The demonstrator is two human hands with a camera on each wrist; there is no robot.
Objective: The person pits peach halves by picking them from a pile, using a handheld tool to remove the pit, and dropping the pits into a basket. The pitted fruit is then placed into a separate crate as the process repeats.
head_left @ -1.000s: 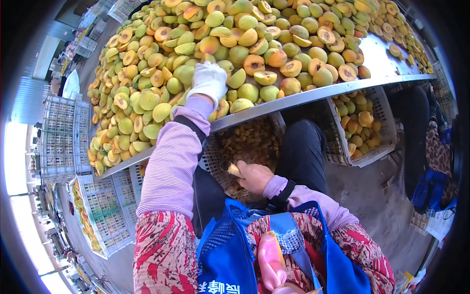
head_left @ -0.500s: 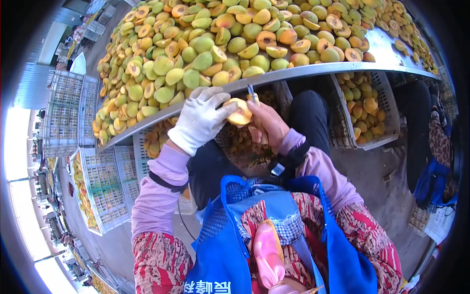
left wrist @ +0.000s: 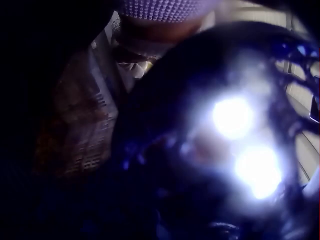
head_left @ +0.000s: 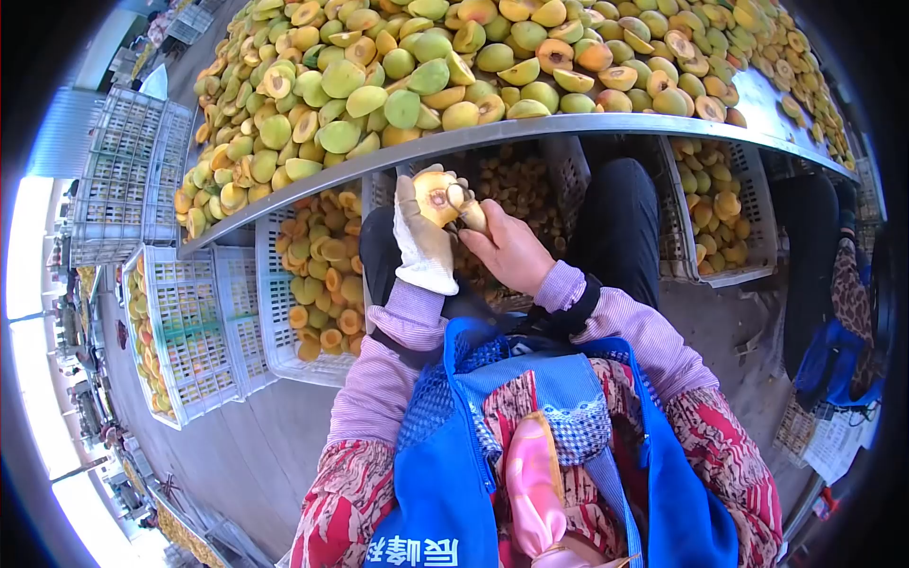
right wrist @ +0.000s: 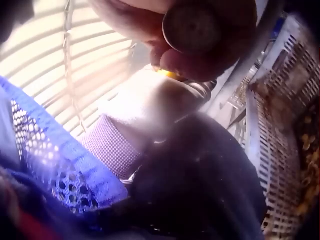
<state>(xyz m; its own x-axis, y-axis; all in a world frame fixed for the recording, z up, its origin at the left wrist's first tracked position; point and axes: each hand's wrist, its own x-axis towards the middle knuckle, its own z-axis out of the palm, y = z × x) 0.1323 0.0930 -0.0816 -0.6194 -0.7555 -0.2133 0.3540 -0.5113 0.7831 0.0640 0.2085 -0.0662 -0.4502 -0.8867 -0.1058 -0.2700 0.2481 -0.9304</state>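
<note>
Before my lap in the head view, my gloved left hand (head_left: 423, 248) holds a peach half (head_left: 436, 194) with its cut face and brown stone hollow showing. My bare right hand (head_left: 511, 251) grips a pitting tool by its pale wooden handle (head_left: 471, 214), its working end right at the cut face. The right wrist view shows the round butt of the handle (right wrist: 191, 27) in the fist and the white glove (right wrist: 155, 100) below. A dark blur covers most of the left wrist view, with a purple cuff (left wrist: 165, 9) at its top.
A metal-edged table (head_left: 587, 123) heaped with peach halves stands ahead. Beneath it are a crate of peach halves (head_left: 270, 312) at left, a bin of small brown scraps (head_left: 521, 185) between my knees and another fruit crate (head_left: 757, 265) at right. Stacked crates (head_left: 204, 331) stand farther left.
My left hand has come back from the fruit heap with a peach half and turned it cut face up. My right hand has raised the tool to it.
</note>
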